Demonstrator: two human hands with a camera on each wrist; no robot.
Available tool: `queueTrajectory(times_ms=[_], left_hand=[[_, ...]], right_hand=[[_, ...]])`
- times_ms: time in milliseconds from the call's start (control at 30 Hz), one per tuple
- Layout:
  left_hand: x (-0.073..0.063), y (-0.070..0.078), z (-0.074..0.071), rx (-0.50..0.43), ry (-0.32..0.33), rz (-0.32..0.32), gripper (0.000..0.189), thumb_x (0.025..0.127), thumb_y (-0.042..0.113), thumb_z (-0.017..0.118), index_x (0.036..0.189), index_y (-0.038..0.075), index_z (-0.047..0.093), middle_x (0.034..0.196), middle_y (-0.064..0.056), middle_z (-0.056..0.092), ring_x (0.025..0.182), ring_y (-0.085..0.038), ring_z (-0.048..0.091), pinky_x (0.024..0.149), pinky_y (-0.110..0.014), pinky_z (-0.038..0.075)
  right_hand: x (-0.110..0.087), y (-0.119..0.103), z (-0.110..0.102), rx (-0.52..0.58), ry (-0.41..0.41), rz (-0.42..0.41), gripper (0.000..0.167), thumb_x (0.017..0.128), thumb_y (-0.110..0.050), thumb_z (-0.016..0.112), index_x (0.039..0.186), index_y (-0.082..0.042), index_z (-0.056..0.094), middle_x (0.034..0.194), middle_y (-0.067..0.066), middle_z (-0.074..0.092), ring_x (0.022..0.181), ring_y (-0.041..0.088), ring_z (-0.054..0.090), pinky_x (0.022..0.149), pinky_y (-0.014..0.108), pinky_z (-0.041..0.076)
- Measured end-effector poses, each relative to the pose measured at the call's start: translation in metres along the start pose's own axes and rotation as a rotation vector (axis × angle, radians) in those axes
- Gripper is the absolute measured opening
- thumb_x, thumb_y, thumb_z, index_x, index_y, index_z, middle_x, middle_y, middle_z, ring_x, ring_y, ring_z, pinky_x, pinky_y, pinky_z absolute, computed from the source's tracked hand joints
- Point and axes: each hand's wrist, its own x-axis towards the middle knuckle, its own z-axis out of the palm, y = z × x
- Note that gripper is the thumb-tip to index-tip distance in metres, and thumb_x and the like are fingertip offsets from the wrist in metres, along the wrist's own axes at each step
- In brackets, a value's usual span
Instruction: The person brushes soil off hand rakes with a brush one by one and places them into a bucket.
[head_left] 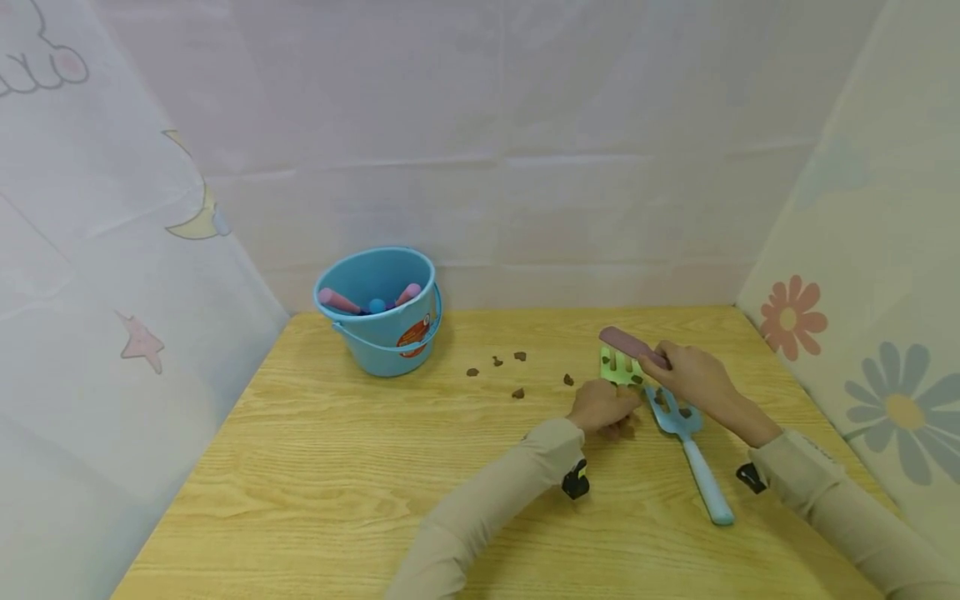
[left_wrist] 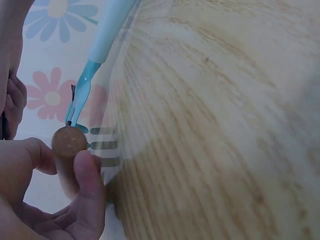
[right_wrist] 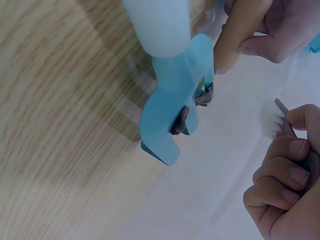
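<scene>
Wooden table (head_left: 315, 467), enclosed on three sides by pale printed cloth walls (head_left: 525, 125) bearing flower, star and moon motifs. At the far left of the table stands a blue bucket (head_left: 378, 321), handle folded down at its front, with pink and blue tool handles resting inside.

Near the right edge of the table lies a blue toy fork-rake (head_left: 686, 442), its pale handle pointing toward the person and its tines pointing away; the right wrist view shows brown pieces lodged against its head. Just beyond its tines lies the green rake head (head_left: 617, 367) of a tool with a pink handle (head_left: 630, 345). The right hand (head_left: 693, 377) grips this pink handle, fingers curled around it, tilting it up and to the left.

The left hand (head_left: 600, 407) rests on the table just left of the blue tines; in the left wrist view its thumb and fingers pinch a small round brown piece (left_wrist: 70, 142) directly beside the tines.

A few small brown crumbs (head_left: 517, 392) lie scattered on the bare wood between the bucket and the hands, well apart from the bucket.
</scene>
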Motion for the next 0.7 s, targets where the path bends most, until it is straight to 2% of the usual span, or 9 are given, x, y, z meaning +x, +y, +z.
queueTrajectory(times_ms=[200, 300, 467, 567, 700], left_hand=[[0.0027, -0.0034, 0.0009, 0.058, -0.012, 0.031, 0.057, 0.096, 0.036, 0.061, 0.045, 0.015, 0.044, 0.037, 0.002, 0.043, 0.030, -0.010, 0.043, 0.032, -0.022, 0.029], [0.0036, -0.0044, 0.0019, 0.106, -0.002, 0.055, 0.058, 0.098, 0.037, 0.057, 0.046, 0.017, 0.040, 0.037, 0.004, 0.037, 0.030, -0.008, 0.035, 0.032, -0.021, 0.025], [0.0036, -0.0056, -0.0006, 0.148, 0.013, 0.084, 0.056, 0.100, 0.037, 0.055, 0.050, 0.016, 0.043, 0.041, 0.006, 0.036, 0.035, -0.008, 0.030, 0.035, -0.021, 0.023], [0.0035, -0.0065, -0.0026, 0.171, 0.012, 0.087, 0.055, 0.099, 0.037, 0.056, 0.050, 0.016, 0.045, 0.042, 0.006, 0.039, 0.035, -0.007, 0.032, 0.035, -0.020, 0.024], [0.0020, -0.0082, -0.0031, 0.130, 0.000, 0.102, 0.057, 0.099, 0.036, 0.056, 0.048, 0.014, 0.047, 0.040, 0.005, 0.043, 0.035, -0.007, 0.032, 0.035, -0.020, 0.025]], right_hand=[[0.0024, 0.0010, 0.0020, -0.006, 0.003, -0.004, 0.033, 0.101, -0.032, 0.057, 0.079, -0.008, 0.052, 0.054, -0.002, 0.035, 0.042, 0.012, 0.034, 0.042, 0.028, 0.028], [0.0035, 0.0015, 0.0040, -0.006, 0.013, -0.013, 0.031, 0.100, -0.030, 0.059, 0.079, -0.008, 0.052, 0.054, -0.002, 0.036, 0.042, 0.012, 0.034, 0.041, 0.028, 0.028], [0.0043, 0.0011, 0.0062, -0.017, 0.025, -0.030, 0.031, 0.099, -0.028, 0.060, 0.077, -0.009, 0.051, 0.053, -0.002, 0.037, 0.042, 0.011, 0.034, 0.041, 0.027, 0.027], [0.0043, 0.0006, 0.0062, -0.018, 0.026, -0.031, 0.031, 0.099, -0.028, 0.060, 0.077, -0.009, 0.051, 0.053, -0.002, 0.036, 0.042, 0.011, 0.033, 0.041, 0.027, 0.027], [0.0042, -0.0001, 0.0063, -0.012, 0.029, -0.032, 0.031, 0.099, -0.029, 0.060, 0.077, -0.009, 0.051, 0.053, -0.003, 0.035, 0.042, 0.011, 0.032, 0.041, 0.027, 0.026]])
